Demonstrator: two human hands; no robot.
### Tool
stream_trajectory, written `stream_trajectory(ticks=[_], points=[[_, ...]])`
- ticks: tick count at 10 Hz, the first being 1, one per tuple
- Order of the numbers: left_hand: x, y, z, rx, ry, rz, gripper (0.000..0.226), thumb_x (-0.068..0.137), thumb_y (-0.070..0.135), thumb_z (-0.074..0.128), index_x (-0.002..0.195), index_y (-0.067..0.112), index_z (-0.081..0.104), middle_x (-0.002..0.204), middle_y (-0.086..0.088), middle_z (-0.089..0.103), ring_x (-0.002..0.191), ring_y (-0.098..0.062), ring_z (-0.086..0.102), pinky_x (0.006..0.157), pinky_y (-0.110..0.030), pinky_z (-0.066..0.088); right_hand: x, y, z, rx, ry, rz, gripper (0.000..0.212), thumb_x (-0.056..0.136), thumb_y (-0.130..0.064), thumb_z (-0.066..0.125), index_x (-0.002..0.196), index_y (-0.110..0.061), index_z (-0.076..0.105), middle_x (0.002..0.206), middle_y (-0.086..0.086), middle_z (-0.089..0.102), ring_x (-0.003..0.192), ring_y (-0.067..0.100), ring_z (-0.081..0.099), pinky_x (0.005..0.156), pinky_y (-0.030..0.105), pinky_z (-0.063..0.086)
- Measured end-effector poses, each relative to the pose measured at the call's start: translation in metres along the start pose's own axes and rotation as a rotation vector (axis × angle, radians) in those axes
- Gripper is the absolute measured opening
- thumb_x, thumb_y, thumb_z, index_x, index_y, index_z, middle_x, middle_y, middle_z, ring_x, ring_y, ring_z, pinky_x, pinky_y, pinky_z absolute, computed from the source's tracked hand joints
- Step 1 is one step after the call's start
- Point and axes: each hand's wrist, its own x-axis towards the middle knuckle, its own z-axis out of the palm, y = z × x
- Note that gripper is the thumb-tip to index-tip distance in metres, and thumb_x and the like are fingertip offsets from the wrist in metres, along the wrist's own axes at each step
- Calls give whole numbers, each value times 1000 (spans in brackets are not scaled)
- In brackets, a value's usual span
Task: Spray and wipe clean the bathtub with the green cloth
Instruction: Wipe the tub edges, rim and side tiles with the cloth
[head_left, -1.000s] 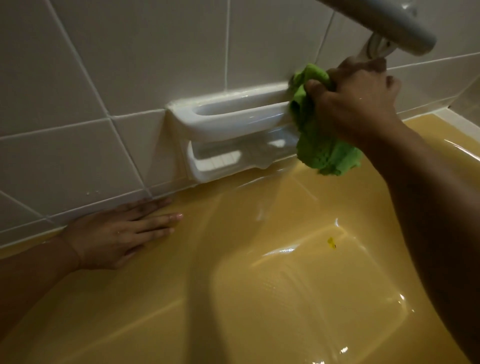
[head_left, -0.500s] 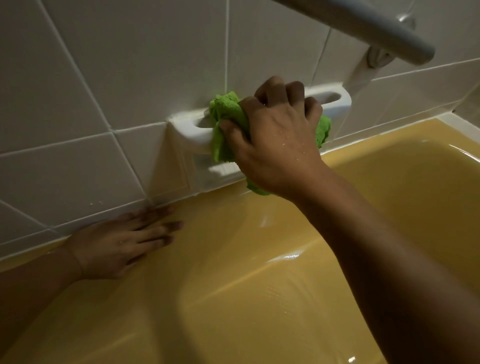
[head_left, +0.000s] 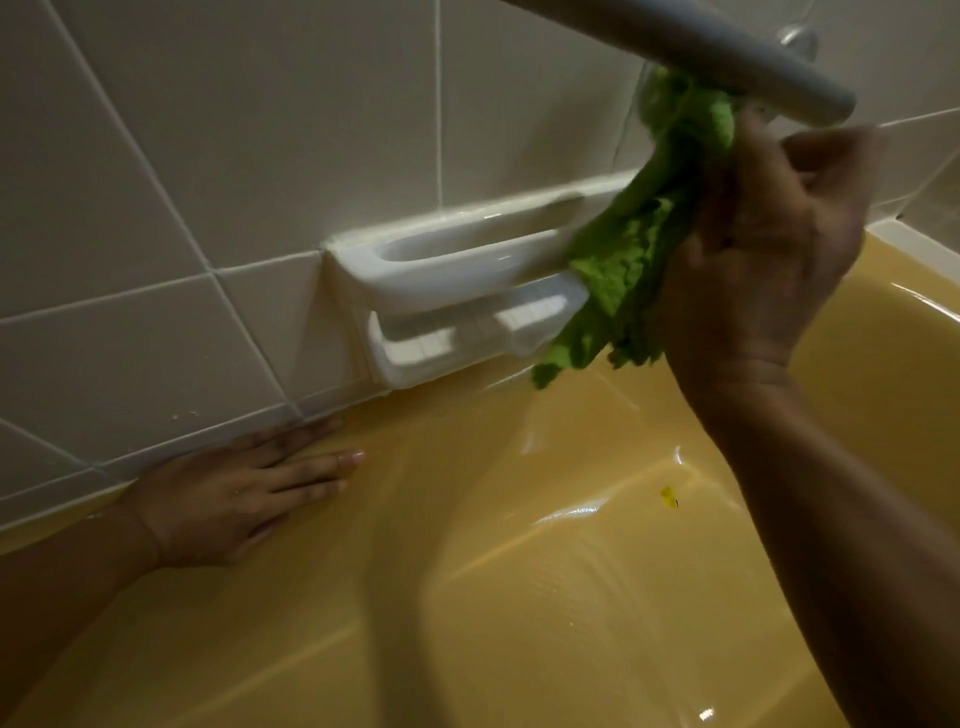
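**A:** What's at the far left?

**B:** The left grip. Its fingers are straight and close together, and the palm lies flat on the ledge of the yellow bathtub. The fingertips point right, along the foot of the tiled wall. It holds nothing.

**A:** And further along?

**B:** A white soap dish is set into the wall just above the ledge, with a rail across its front.

**A:** Where's the green cloth?

**B:** The green cloth drapes over the right end of that dish. Its long axis runs on a steep slant. The top end points up and to the right, tucked under the grey grab bar. The bottom end points down and to the left and hangs loose just above the tub's ledge. I cannot tell whether it touches the ledge.

**A:** And relative to the hand?

**B:** It lies on the left side of the right grip, between it and the wall. That grip is curled round the cloth's bunched middle. Blur hides how each finger sits.

**A:** Anything lower down?

**B:** A small yellow speck sits on the tub floor, just left of the right forearm.
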Motion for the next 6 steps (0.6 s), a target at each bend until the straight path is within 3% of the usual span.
stream_trajectory(ticks=[1,2,3,4,5,6], points=[[3,-5,7,44,19,53,50,103,30,45,151,19,53,170,3,28,157,-35,24,120,-49,31,-3,1,10,98,-24,79,25,102,-30,56,103,-12,73,103,12,59,91,22,55,71,34,46],[3,-3,6,28,14,47,49,104,30,44,150,20,54,170,4,28,156,-35,24,118,-50,35,-27,-6,19,29,-361,-158,30,103,-29,54,120,-15,73,116,11,63,104,29,55,86,44,48],[2,-4,9,-5,33,43,48,104,30,45,150,20,55,169,3,29,157,-34,25,118,-50,36,-23,-12,13,32,-581,-171,44,103,-34,44,142,-22,61,137,2,56,118,20,47,101,39,40],[2,-3,12,29,10,35,53,102,33,46,152,17,52,168,-3,31,156,-35,25,119,-50,32,-5,-18,5,112,-738,-163,49,99,-28,37,142,-24,60,142,-1,57,122,13,48,105,33,39],[-3,-4,22,22,-99,-32,64,98,38,49,156,12,44,169,-12,26,158,-36,18,116,-56,38,12,-31,3,251,-946,-247,51,95,-21,37,138,-21,64,138,-1,62,122,11,56,106,38,46],[-4,-10,32,-39,-166,-66,68,101,37,51,161,13,33,173,-11,14,160,-33,8,120,-55,34,13,-54,12,280,-1075,-388,53,93,-21,38,140,-26,62,140,0,63,126,15,57,109,39,44]])
